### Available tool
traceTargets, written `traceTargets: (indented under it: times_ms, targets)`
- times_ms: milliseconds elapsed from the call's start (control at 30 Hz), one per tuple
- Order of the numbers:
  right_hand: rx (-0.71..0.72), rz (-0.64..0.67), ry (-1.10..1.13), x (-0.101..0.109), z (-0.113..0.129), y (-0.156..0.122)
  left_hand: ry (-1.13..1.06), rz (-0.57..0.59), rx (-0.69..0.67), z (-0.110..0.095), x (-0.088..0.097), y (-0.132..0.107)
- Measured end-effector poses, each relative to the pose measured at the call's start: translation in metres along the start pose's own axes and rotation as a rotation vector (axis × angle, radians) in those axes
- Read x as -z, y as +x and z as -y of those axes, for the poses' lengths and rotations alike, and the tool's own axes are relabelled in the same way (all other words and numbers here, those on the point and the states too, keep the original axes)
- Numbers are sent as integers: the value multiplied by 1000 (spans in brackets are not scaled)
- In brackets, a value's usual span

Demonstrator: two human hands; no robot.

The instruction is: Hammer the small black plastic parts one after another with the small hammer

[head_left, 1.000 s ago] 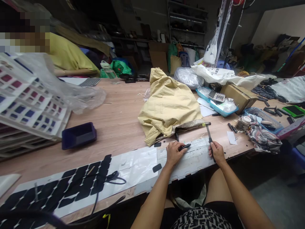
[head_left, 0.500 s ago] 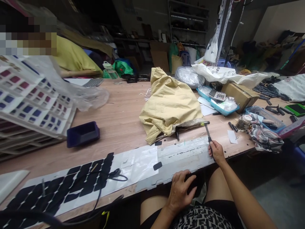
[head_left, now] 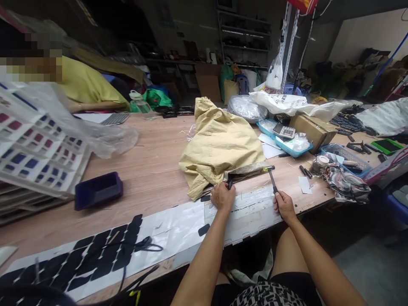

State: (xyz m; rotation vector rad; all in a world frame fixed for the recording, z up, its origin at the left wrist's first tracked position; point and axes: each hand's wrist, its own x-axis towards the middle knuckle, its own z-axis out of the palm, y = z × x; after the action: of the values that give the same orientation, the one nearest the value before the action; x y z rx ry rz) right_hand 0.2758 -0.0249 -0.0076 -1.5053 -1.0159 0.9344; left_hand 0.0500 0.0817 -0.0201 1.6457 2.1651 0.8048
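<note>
My right hand (head_left: 284,206) is closed round the dark handle of a small hammer (head_left: 272,180). Its head, with a yellow-green part, rests by the lower edge of the yellow cloth bag (head_left: 225,144). At the bag's mouth, my left hand (head_left: 223,196) has its fingers closed on a small black part (head_left: 230,184) that sticks out there; the rest of that part is hidden. Beneath both hands lies a pale grey board (head_left: 255,212) along the table's front edge. A white sheet with rows of black pads (head_left: 102,250) lies to its left.
A purple tray (head_left: 98,191) and white slatted crates (head_left: 41,148) stand at the left, near a co-worker in yellow. Blue baskets (head_left: 346,159), a cardboard box (head_left: 314,131), a calculator (head_left: 284,131) and loose black parts lie at the right. A black cable (head_left: 124,276) crosses the front left.
My left hand has moved from the table's front edge up to the bag's mouth and closed on the black part. The right hand still holds the hammer. The view has shifted slightly.
</note>
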Motion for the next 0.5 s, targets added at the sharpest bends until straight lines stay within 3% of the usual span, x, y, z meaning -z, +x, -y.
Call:
traceTargets:
  times_ms: [100,233,400,500]
  targets:
    - [-4,-2,-4,0,-3,1,6,69,-167,14,4,-15]
    - [3,-4,-18,0,-6,3,-83,286,-398,28,8,-34]
    - [53,-11,-90,-1,2,-8,-185,365,-423,32,6,-35]
    - [218,-19,-301,-3,9,-28,-216,377,-405,31,7,-33]
